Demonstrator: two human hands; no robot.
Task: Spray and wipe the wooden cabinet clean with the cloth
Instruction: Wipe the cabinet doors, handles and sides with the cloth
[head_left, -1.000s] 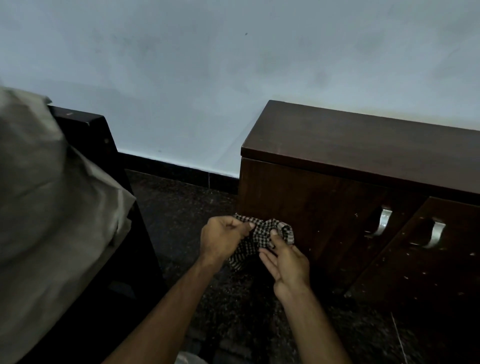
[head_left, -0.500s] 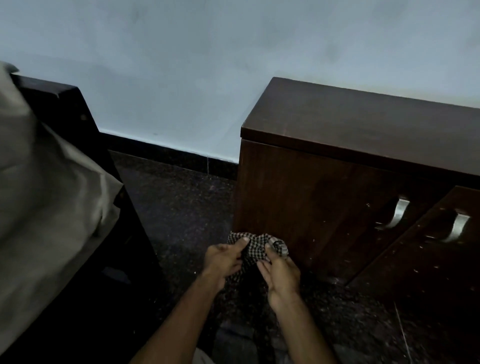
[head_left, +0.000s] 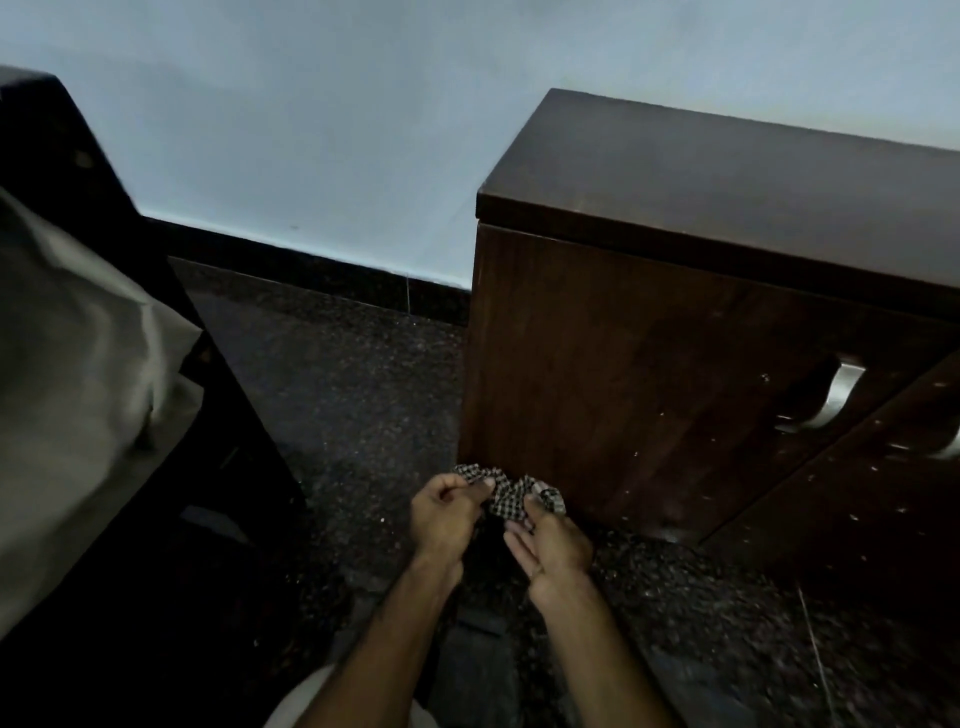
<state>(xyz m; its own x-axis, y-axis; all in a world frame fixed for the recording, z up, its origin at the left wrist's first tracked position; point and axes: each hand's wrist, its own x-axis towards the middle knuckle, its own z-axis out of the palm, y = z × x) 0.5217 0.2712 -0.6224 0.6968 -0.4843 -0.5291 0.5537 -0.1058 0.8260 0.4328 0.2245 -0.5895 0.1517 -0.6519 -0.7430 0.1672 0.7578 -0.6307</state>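
I hold the checked cloth (head_left: 511, 496) bunched between both hands, low in front of the near left corner of the wooden cabinet (head_left: 649, 374). My left hand (head_left: 445, 514) is curled, thumb and fingers pinched on the cloth's left end. My right hand (head_left: 551, 545) has its thumb pressed on the cloth's right end, while its other fingers lie extended and loosely apart beneath. The cloth is crumpled; its long axis runs left to right, roughly parallel to the cabinet's lower front edge. I cannot tell whether the cloth touches the cabinet.

Surroundings, relative to the cabinet:
- The cabinet stands on a dark speckled floor (head_left: 353, 395) with its back toward a pale wall (head_left: 322, 130). A black skirting strip (head_left: 311, 265) runs along the wall base to the cabinet's left.
- The cabinet top (head_left: 727, 176) is bare and dark brown, overhanging the front.
- On the cabinet front, right of my hands, a curved metal handle (head_left: 831, 400) is fixed; a second handle (head_left: 948, 449) is cut by the frame edge. Small pale specks are scattered over the front panels.
- Well to the cabinet's left stands a dark piece of furniture (head_left: 208, 415) with a grey fabric (head_left: 67, 364) draped over it.
- Nothing lies between my hands and the cabinet front.

No brand, label or writing is legible on any surface.
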